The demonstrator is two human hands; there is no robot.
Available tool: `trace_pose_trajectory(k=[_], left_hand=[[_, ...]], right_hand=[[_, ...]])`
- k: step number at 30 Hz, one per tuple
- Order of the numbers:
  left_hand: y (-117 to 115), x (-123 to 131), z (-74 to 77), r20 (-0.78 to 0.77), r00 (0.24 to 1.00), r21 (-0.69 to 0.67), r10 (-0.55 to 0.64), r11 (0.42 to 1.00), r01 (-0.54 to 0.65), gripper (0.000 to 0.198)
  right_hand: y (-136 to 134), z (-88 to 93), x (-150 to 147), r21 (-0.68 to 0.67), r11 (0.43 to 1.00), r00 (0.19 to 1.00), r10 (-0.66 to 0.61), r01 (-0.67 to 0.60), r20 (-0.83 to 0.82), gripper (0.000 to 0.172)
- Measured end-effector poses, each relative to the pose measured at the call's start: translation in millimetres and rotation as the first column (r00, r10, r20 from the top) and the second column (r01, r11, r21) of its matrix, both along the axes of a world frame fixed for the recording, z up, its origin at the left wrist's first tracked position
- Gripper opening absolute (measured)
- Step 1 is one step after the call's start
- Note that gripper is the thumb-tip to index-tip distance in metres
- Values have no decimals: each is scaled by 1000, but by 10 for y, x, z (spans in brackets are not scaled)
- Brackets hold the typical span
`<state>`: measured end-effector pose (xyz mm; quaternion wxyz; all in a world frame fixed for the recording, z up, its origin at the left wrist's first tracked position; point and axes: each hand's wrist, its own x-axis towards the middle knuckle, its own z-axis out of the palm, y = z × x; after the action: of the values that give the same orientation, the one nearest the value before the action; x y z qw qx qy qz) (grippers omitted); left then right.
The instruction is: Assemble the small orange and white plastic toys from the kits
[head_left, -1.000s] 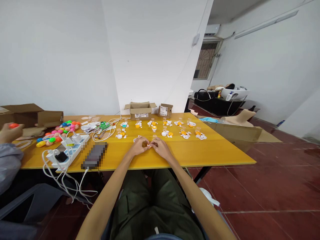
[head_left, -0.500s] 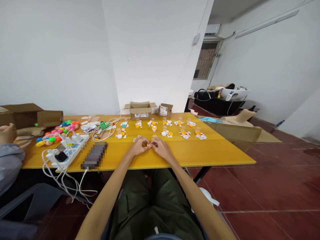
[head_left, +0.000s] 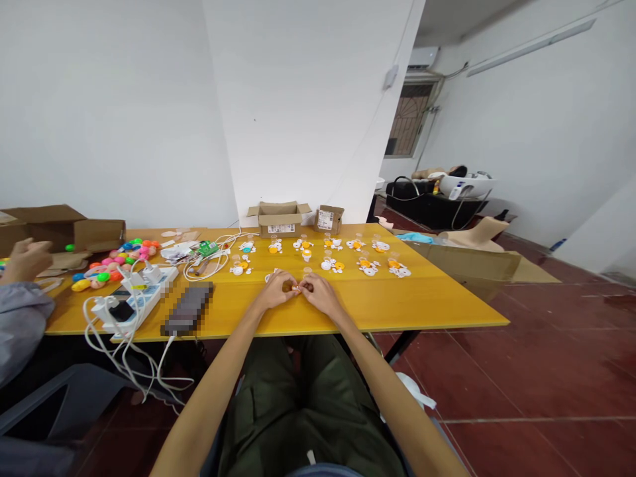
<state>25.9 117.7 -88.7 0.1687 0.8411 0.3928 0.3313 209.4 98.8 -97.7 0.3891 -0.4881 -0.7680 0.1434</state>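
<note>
small white piece (head_left: pixel 297 289) is btwn the two hands, just over the near part of the desk (head_left: pixel 417 301), mostly hidden by fingertips; exact shape too small to tell. left hand (head_left: pixel 278 289) pinches it w/ thumb + index, right hand (head_left: pixel 318 291) does same from other side, tips of both nearly touching.

just past left hand, a few white parts (head_left: pixel 268 277), partly covered. clear cup (head_left: pixel 307 270) just beyond right hand's knuckles. behind that, orange-and-white piece (head_left: pixel 307 254) stands on its own. around it, small groups of white + orange plastic parts (head_left: pixel 368 267) spread in rough rows, most w/ a clear cup; one group, back l., has a teal disc (head_left: pixel 246 250).

at back edge by wall: open cardboard box (head_left: pixel 278 229), smaller cardboard box (head_left: pixel 328 220) beside it, both w/ labels.

l. side: dark phone (head_left: pixel 189 308) (pixelated), white power strip (head_left: pixel 149 299) full of plugs, coiled white cable (head_left: pixel 218 268), green packet (head_left: pixel 206 249), heap of multicolored balls (head_left: pixel 116 265). far l., co-worker's hand (head_left: pixel 27 260), fingers curled, can't tell if holding anything; grey sleeve (head_left: pixel 22 315) below.

r. of desk, big cardboard box (head_left: pixel 462 268) on red tile floor (head_left: pixel 546 351).
</note>
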Motion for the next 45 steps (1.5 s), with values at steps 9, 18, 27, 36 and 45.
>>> trace_pose_trajectory(k=[9, 18, 27, 36, 45], left_hand=[[9, 5, -7, -13, 1000, 13, 2, 1000, -2, 7], [3, 6, -2, -7, 1000, -2, 6, 1000, -6, 9], [-3, 5, 10, -9, 1000, 8, -5, 1000, 5, 6], [15, -8, -13, 4, 1000, -4, -13, 1000, 13, 9], [28, -5, -20, 6, 1000, -4, -16, 1000, 16, 9]], right_hand=[[28, -4, -9, -37, 999, 1000, -13, 13, 7, 10], [15, 10, -4, -46, 999, 1000, -18, 18, 9, 9], [19, -9, -13, -30, 999, 999, -43, 44, 32, 9], [12, -4, -22, -34, 999, 999, -39, 40, 29, 9], [17, -6, -14, -32, 999, 999, -26, 26, 26, 10]])
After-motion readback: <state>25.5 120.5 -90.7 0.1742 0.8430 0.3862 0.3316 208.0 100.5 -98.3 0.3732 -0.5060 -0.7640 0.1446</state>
